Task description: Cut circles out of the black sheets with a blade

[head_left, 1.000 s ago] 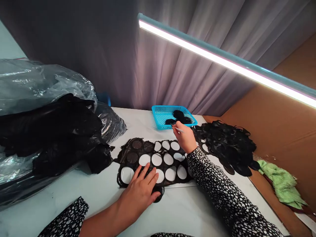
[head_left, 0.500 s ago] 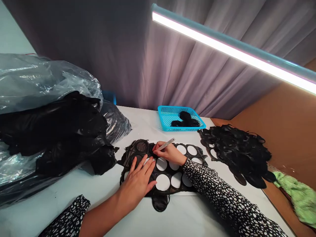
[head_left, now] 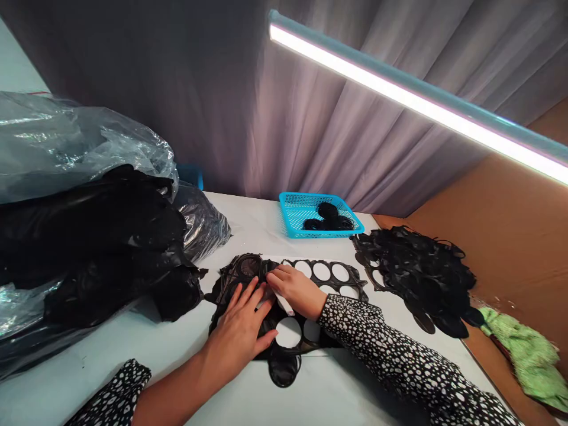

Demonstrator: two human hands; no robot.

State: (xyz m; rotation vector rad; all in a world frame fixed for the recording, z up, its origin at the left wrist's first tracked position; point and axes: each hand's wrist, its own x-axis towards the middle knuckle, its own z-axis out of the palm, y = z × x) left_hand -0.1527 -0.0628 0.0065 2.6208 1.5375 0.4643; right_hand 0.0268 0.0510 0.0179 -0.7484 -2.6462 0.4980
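Note:
A black rubber sheet (head_left: pixel 317 340) with rows of moulded round openings lies on the table before me; white shows through several openings. My left hand (head_left: pixel 242 322) rests flat on its left part, fingers spread. My right hand (head_left: pixel 296 290) is closed around a slim white pen-like tool (head_left: pixel 284 304), whose rear end points down toward me. The right fingertips touch the black rubber at the back of the sheet, just beyond my left fingers. What they pinch there, and the tool's tip, are hidden. A round black flap (head_left: pixel 284 370) sticks out at the sheet's near edge.
Behind the sheet stands a blue perforated basket (head_left: pixel 295 232) holding black ring bundles (head_left: pixel 328 216). A heap of black rubber scraps (head_left: pixel 417 275) lies right, and a green cloth (head_left: pixel 526 355) beyond it. Black sheets (head_left: pixel 93 248) on clear plastic (head_left: pixel 84 136) fill the left. A lamp (head_left: pixel 399 89) hangs above.
The pen-like tool has swung from pointing up and right to pointing down toward me. My right hand has turned over the rubber; my left hand stays nearly in place. The view shifts slightly.

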